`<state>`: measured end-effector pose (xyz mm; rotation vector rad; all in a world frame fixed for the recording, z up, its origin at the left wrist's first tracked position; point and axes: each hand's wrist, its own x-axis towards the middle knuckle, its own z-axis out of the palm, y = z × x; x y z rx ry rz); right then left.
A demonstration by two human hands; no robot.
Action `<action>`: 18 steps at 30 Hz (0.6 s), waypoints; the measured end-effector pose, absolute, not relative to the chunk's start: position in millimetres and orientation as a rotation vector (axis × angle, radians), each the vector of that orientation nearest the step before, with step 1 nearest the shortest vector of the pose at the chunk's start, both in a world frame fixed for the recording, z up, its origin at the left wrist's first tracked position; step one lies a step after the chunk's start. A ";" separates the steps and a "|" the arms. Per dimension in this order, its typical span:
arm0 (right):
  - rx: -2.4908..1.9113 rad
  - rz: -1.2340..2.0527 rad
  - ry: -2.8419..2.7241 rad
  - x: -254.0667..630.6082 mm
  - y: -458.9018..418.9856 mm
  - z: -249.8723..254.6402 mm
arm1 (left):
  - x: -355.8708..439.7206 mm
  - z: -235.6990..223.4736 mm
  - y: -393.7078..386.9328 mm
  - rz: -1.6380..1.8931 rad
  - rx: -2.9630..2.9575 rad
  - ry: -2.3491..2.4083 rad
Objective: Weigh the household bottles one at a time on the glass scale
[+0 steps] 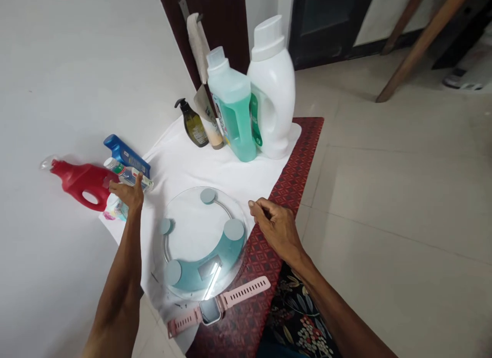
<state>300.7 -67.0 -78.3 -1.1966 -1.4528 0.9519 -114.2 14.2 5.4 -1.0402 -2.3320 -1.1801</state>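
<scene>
My left hand (129,193) reaches to the table's left side with thumb and fingers apart, in front of a small clear bottle (122,170) with a white cap. Whether it touches the bottle I cannot tell. Just beside it stand a red jug with a handle (79,181), a blue bottle (128,155) and a white flowered container (115,208), partly hidden by the hand. My right hand (277,225) hovers over the table's right edge, fingers curled, nothing visible in them. Between my hands lies a round glass bathroom scale (207,265).
A pink-strapped smartwatch (210,311) lies before the scale. Behind it stand a dark pump bottle (194,123), a tube (212,128), a green-liquid bottle (236,119) and a large white jug (271,91). White cloth (169,158) partly covers the red patterned tabletop (303,163).
</scene>
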 end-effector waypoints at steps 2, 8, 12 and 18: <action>-1.188 0.954 -1.461 301.4 -66.3 -78.4 | -96.2 7.0 11.9 -1.233 -1.004 -2.245; -1.188 0.979 -1.434 303.0 -65.1 -79.8 | 1.6 5.7 56.6 -1.366 -1.736 -1.963; -1.187 0.988 -1.415 302.7 -66.1 -78.5 | 70.4 3.4 120.0 -1.540 -2.017 -2.065; -1.174 1.023 -1.396 302.8 -66.3 -76.7 | 108.4 0.4 179.2 -1.579 -1.976 -2.191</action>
